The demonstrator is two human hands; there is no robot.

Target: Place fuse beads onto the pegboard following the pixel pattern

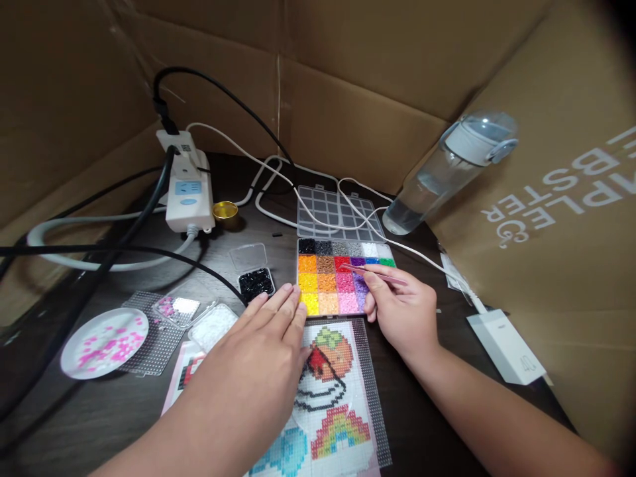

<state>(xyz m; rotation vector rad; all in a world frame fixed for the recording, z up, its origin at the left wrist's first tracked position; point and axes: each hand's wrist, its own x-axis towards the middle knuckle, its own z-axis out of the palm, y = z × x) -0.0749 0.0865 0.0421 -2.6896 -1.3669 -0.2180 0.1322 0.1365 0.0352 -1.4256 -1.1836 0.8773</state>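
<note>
My right hand (405, 311) pinches a pair of pink tweezers (380, 272), their tips at the red beads (342, 263) in a compartmented bead box (342, 316). Whether a bead is between the tips is too small to tell. My left hand (263, 351) lies flat with fingers stretched, its fingertips by the box's near left corner. Partly under it is a printed pattern sheet (355, 331) with pixel pictures, a persimmon and a rainbow among them. A clear pegboard (376, 404) covers the sheet, with black and red beads (320, 363) forming part of a shape; my left hand hides some.
Small boxes of black beads (256, 285) and white beads (213, 326) stand left, beside a white dish (69, 354) of pink and white beads. Behind are a power strip (189, 199), cables and a gold cup (225, 212). A water bottle (432, 182) and charger (507, 348) stand right. Cardboard walls surround the table.
</note>
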